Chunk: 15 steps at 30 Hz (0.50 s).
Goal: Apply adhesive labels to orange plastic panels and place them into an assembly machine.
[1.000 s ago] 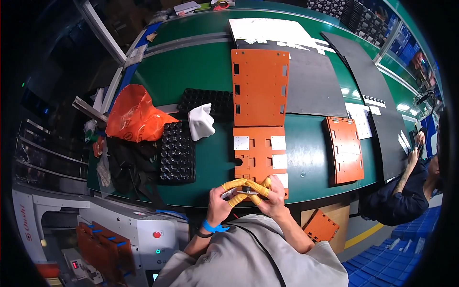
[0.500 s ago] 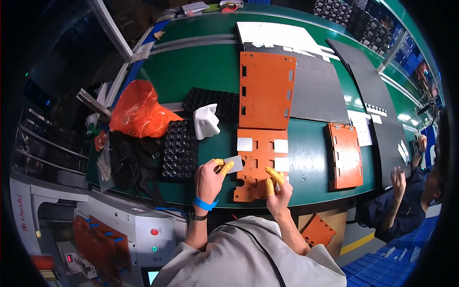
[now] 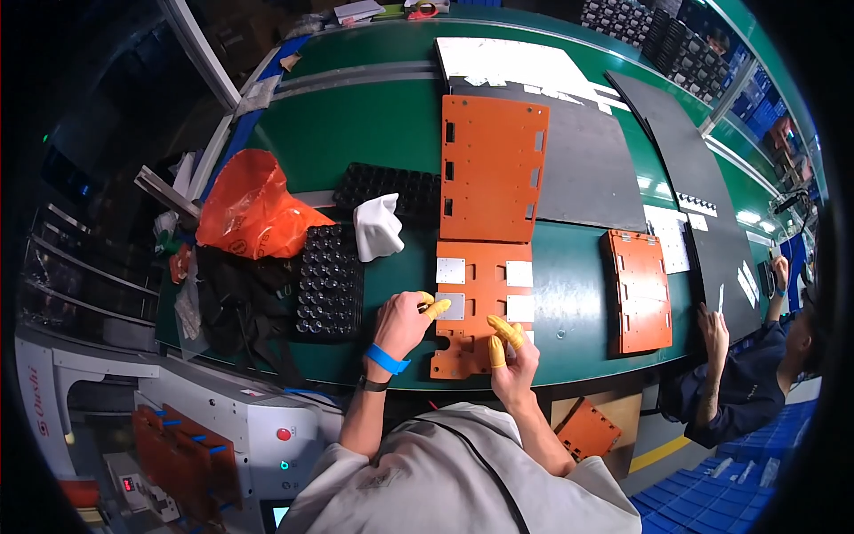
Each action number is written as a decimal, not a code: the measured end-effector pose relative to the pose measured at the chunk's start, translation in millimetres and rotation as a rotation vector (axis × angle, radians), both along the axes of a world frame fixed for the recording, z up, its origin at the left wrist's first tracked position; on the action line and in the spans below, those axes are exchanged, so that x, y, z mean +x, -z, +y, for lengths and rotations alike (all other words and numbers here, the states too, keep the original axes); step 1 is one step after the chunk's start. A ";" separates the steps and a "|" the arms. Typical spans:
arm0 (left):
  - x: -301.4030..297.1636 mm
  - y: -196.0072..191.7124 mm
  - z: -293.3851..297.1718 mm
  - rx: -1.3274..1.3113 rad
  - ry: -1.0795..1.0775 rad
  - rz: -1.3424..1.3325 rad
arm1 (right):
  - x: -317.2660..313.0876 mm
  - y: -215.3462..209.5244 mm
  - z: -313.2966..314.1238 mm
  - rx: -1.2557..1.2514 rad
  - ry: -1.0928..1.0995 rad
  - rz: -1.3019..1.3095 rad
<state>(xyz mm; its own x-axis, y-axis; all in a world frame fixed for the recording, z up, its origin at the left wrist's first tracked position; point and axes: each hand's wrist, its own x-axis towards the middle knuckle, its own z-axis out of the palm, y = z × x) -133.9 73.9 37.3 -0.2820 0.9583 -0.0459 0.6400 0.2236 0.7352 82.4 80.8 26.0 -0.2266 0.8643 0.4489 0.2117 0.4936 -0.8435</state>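
Note:
An orange fixture plate [image 3: 485, 278] with cutouts lies flat in front of me, its orange cover panel [image 3: 492, 169] spread out beyond it. Small silvery metal plates sit in its recesses; one metal plate [image 3: 452, 307] is at the left, under my left fingertips. My left hand [image 3: 405, 323], in yellow finger cots and with a blue wristband, is closed at that plate's left edge. My right hand [image 3: 514, 360], also in yellow finger cots, hovers over the fixture's lower right with curled fingers. A pale edge shows beside it; whatever it holds is hidden.
Left are black trays [image 3: 329, 283] of round cups, a white cloth [image 3: 379, 227] and an orange plastic bag [image 3: 258, 206]. A closed orange fixture [image 3: 639, 292] lies right, near black boards [image 3: 596, 165]. A co-worker [image 3: 756, 374] sits far right.
My left hand has lowered the metal plate from above the fixture into a left recess. My right hand has barely shifted. The co-worker's hand has come down to the black board.

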 end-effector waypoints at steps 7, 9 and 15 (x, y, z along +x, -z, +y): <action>3.0 1.2 -1.3 0.022 -0.052 0.009 | -1.7 -0.6 0.1 -0.025 -0.025 -0.019; 7.6 -0.8 -4.0 0.028 -0.096 0.004 | -3.9 -4.1 -0.2 -0.028 -0.040 -0.018; 19.3 25.9 -13.3 0.153 -0.245 -0.078 | -37.7 -34.3 -2.5 0.072 -0.287 -0.089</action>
<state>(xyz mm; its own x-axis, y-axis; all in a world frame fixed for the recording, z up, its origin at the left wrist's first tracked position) -114.5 60.6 11.4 -0.5075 0.8594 0.0632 0.5208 0.2474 0.8171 44.7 78.3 60.3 -0.4981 0.7260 0.4741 0.1260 0.6015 -0.7888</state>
